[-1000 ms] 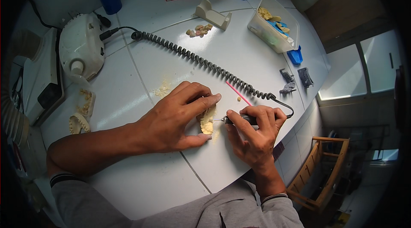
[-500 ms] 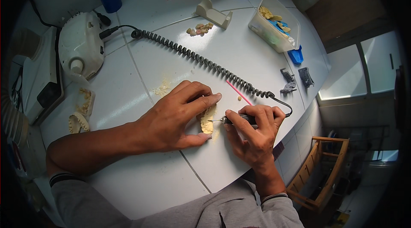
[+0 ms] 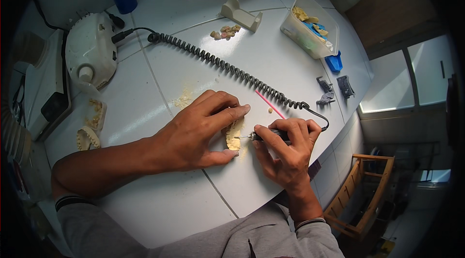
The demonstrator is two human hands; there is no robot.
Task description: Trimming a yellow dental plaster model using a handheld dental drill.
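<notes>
My left hand (image 3: 196,129) grips a pale yellow plaster dental model (image 3: 233,141) between thumb and fingers, resting on the white tabletop. Part of the model is hidden under the fingers. In my right hand (image 3: 294,154) is a black micromotor handpiece (image 3: 276,134), held like a pen. Its thin metal bur (image 3: 243,136) points left and meets the model's right side. Yellow dust lies beside the model. A coiled black cord (image 3: 218,62) runs from the handpiece to the white motor unit (image 3: 91,50) at the far left.
A clear plastic tub (image 3: 310,30) of plaster scraps stands at the back right, near grey pieces (image 3: 345,87). Loose tooth-like pieces (image 3: 225,33) lie by a cream handpiece stand (image 3: 240,15). A pink stick (image 3: 269,103) lies beyond my right hand. A tooth arch (image 3: 87,138) sits at left.
The bur tip has shifted slightly left on the model. Both hands keep their grips, and the whole view has moved very little.
</notes>
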